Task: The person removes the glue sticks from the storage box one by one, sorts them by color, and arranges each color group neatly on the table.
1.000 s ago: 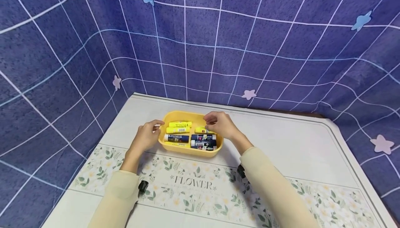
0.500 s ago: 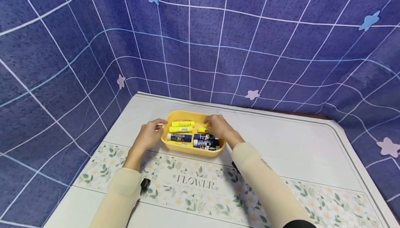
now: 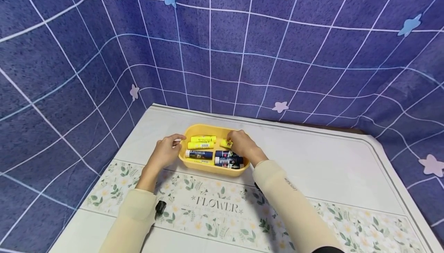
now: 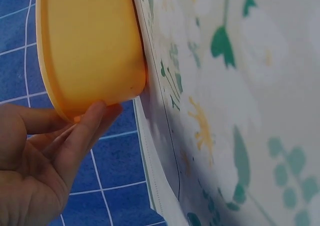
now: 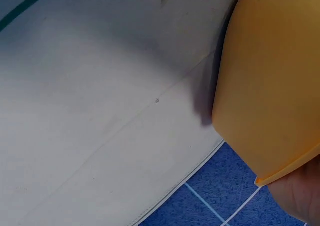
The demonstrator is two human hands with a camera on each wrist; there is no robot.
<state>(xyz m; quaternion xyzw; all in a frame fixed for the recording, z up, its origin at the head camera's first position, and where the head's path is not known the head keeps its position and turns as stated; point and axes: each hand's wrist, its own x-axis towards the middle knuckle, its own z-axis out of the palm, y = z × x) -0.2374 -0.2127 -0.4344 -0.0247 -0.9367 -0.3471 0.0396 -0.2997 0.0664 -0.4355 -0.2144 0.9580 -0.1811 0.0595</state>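
A yellow plastic basket (image 3: pixel 208 169) stands on the table with several glue sticks lying in it. My left hand (image 3: pixel 165 150) pinches the basket's left rim, thumb and fingers on either side of the wall, as the left wrist view shows. My right hand (image 3: pixel 243 145) reaches over the basket's right end and pinches a yellow glue stick (image 3: pixel 226 144), which is tilted and partly hidden by the fingers. Below it lie dark blue glue sticks (image 3: pixel 227 160). In the left half are yellow glue sticks (image 3: pixel 201 145) and one dark blue glue stick with a white cap (image 3: pixel 199 154).
The table (image 3: pixel 312 160) has a white cover with a flower-print band (image 3: pixel 215 214) across it, nearer to me. A blue curtain (image 3: pixel 222 52) with a white grid and stars hangs behind the table and along its left side.
My right hand has come down to the yellow glue stick and taken hold of it, and the stick has tipped. My left hand stays at the rim. The head view has shifted slightly.
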